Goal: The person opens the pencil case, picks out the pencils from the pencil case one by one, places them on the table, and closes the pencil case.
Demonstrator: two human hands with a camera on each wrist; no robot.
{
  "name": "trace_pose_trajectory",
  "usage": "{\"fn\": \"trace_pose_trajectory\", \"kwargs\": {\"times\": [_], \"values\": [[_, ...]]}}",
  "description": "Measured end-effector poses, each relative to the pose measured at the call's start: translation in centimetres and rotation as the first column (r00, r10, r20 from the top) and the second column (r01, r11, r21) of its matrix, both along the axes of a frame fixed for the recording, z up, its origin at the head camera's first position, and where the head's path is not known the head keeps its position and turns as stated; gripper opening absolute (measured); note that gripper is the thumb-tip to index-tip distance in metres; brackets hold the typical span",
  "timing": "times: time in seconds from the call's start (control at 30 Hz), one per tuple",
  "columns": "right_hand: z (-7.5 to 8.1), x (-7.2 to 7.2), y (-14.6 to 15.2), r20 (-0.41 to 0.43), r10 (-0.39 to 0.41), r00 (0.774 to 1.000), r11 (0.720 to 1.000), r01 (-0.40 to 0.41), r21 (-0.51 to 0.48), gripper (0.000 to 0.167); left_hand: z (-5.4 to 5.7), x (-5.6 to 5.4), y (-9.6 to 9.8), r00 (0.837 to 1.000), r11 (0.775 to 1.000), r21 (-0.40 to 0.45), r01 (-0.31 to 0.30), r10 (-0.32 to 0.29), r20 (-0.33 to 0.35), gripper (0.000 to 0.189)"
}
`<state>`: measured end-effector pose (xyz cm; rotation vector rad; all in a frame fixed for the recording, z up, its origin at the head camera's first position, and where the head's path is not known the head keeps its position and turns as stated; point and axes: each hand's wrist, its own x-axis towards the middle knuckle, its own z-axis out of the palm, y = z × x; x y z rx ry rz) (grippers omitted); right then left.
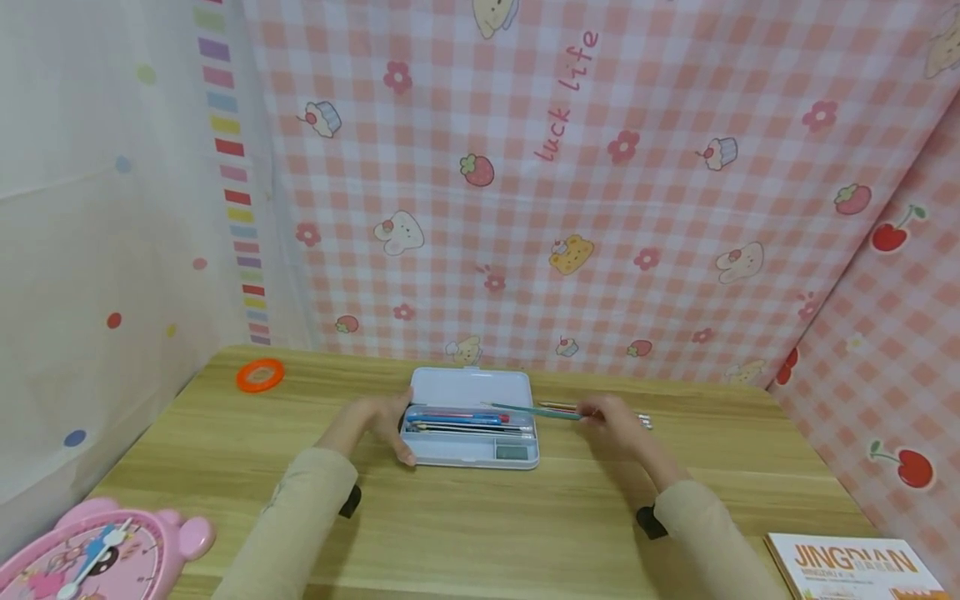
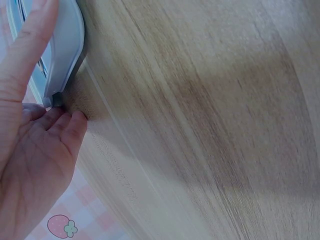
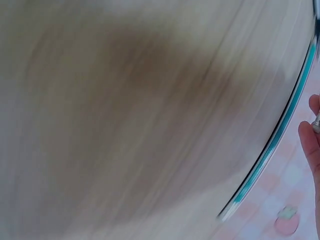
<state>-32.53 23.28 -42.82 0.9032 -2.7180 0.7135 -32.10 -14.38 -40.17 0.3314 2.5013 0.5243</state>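
A white pencil case (image 1: 472, 461) lies with its lid raised on the table. Inside are several pens and pencils (image 1: 465, 423), and a dark grey-green eraser (image 1: 512, 452) sits in the small front compartment. My left hand (image 1: 382, 423) grips the case's left end, thumb toward the front and fingers behind. My right hand (image 1: 613, 421), right of the case, pinches a teal pencil (image 1: 536, 410) whose tip points left over the case. In the right wrist view the teal pencil (image 3: 272, 145) is partly visible; only the edge of that hand shows. More pencils (image 1: 557, 406) are beside my right hand, partly hidden by it.
An orange tape roll (image 1: 260, 375) lies at the table's back left. A pink clock (image 1: 112, 554) is at the front left, and a book (image 1: 851, 567) at the front right. A checked cloth (image 1: 525, 208) hangs behind the wooden table (image 1: 480, 533).
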Motion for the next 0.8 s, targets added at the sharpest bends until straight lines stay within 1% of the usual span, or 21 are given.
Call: {"fn": "trace_pose_trajectory", "kwargs": {"times": [0.07,0.13,0.23,0.3,0.37,0.43,0.47,0.53,0.63,0.67,0.73,0.8], "values": [[0.0,0.1,0.9,-0.005,-0.009,1.0,1.0,0.009,-0.001,0.008,0.0,0.0,0.0,1.0,1.0,0.003,0.003,-0.003,-0.003,0.125],[-0.2,0.1,1.8,-0.017,0.003,1.0,1.0,-0.003,-0.008,0.008,0.0,0.0,0.0,1.0,1.0,0.008,0.008,-0.008,-0.008,0.125],[-0.7,0.1,3.2,-0.091,0.032,0.995,0.999,-0.033,-0.012,0.009,0.0,0.0,0.0,1.0,1.0,0.008,0.012,-0.012,-0.009,0.125],[-1.0,0.1,4.0,-0.177,0.054,0.983,0.998,-0.056,-0.004,0.012,-0.1,0.0,-0.1,1.0,1.0,0.004,0.01,-0.01,-0.006,0.125],[-1.3,0.1,4.8,-0.266,0.066,0.962,0.998,-0.064,0.014,0.016,-0.2,0.0,-0.1,1.0,1.0,0.001,0.007,-0.007,-0.005,0.125],[-1.4,0.2,5.6,-0.312,0.069,0.948,0.997,-0.061,0.036,0.019,-0.2,0.0,-0.1,1.0,1.0,-0.002,0.008,-0.008,-0.002,0.125],[-1.4,0.3,5.9,-0.318,0.067,0.946,0.997,-0.053,0.051,0.019,-0.2,0.0,0.0,1.0,1.0,-0.003,0.008,-0.008,-0.001,0.125],[-1.2,0.5,6.5,-0.288,0.054,0.956,0.996,-0.032,0.082,0.018,-0.1,0.0,0.0,1.0,1.0,-0.003,0.012,-0.012,0.001,0.125],[-0.8,0.8,7.1,-0.186,-0.005,0.983,0.99,0.032,0.14,0.013,-0.1,0.0,0.0,1.0,1.0,-0.005,0.015,-0.015,0.002,0.125],[-0.7,0.8,7.2,-0.153,-0.026,0.988,0.986,0.051,0.16,0.011,-0.1,-0.1,0.0,1.0,1.0,-0.005,0.015,-0.015,0.002,0.125],[-0.5,0.9,7.3,-0.103,-0.059,0.993,0.978,0.078,0.192,0.009,0.0,-0.1,0.0,1.0,1.0,-0.008,0.013,-0.013,0.0,0.125],[-0.4,0.9,7.3,-0.088,-0.075,0.993,0.971,0.093,0.219,0.007,0.0,-0.1,0.0,1.0,1.0,-0.01,0.011,-0.011,0.001,0.125]]}}
